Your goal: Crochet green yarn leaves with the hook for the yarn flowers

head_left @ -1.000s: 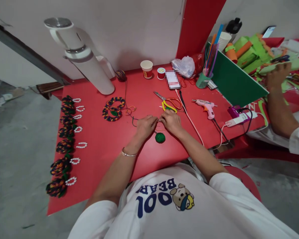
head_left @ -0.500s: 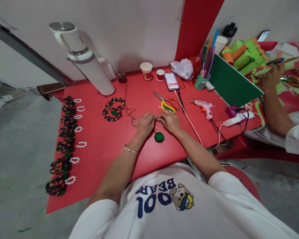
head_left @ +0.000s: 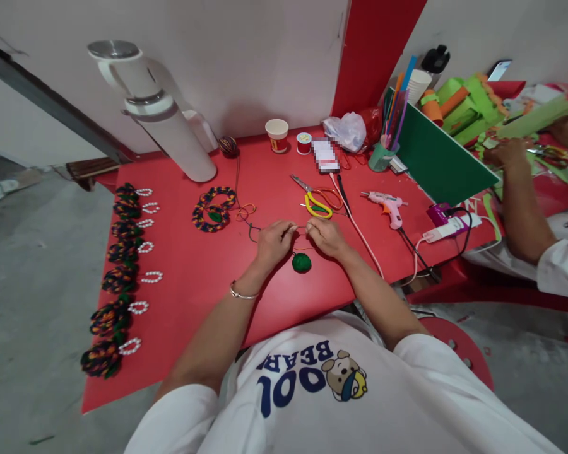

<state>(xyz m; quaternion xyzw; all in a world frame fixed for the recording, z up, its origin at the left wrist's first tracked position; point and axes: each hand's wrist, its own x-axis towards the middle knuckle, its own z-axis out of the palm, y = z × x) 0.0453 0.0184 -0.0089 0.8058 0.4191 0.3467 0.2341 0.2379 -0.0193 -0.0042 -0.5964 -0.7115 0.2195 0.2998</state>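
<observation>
My left hand [head_left: 275, 243] is closed in a pinch above the red table. Facing it, my right hand [head_left: 326, 236] pinches too, and a short stretch of thin thread [head_left: 301, 227] spans the gap between the fingertips. Just below lies a small dark green yarn ball [head_left: 301, 263], touching neither hand. Scissors with yellow handles [head_left: 318, 205] rest beyond my right hand. To the left of my left hand is a ring of braided multicoloured yarn [head_left: 213, 209] with a bit of green in it, and a loose strand [head_left: 246, 212] trails from it.
Several yarn bundles [head_left: 119, 277] with white bead loops line the table's left edge. A tall flask [head_left: 170, 135], a paper cup [head_left: 278, 135] and a thread spool [head_left: 303, 143] stand at the back. To the right are a pink glue gun [head_left: 387, 205], cables and a co-worker's arm [head_left: 520, 208].
My hands have drawn slightly apart, so more thread shows between them. At the right, the co-worker's hands and a green sheet have shifted.
</observation>
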